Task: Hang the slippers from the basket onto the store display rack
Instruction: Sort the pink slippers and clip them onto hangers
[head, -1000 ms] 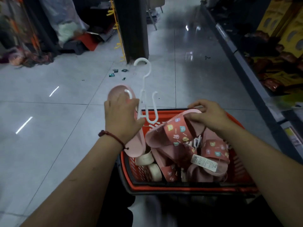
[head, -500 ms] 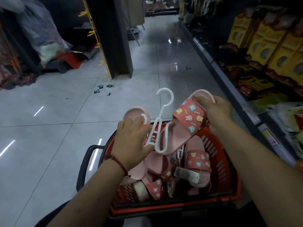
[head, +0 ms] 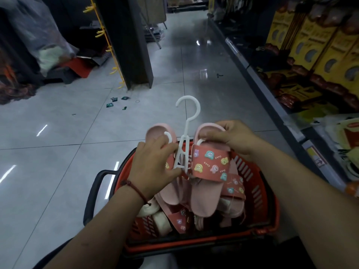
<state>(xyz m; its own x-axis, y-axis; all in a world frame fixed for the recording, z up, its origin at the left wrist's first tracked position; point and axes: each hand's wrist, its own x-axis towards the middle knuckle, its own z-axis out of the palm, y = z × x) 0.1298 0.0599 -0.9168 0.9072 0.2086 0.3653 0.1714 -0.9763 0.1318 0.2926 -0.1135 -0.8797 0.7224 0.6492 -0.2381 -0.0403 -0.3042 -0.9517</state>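
Left hand (head: 153,167) and right hand (head: 236,139) grip slippers (head: 208,168) on a hanger (head: 188,121) over the basket (head: 194,243), floor (head: 68,171) open ahead.

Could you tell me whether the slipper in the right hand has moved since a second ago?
Yes. Against the red basket, the right hand has lifted the patterned slipper up past the far rim, onto the white hanger.

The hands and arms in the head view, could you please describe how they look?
Both forearms are bare, with no sleeves, gloves or rings in sight. The left hand has a thin dark-red cord bracelet with a small knot at its wrist; the right hand has none.
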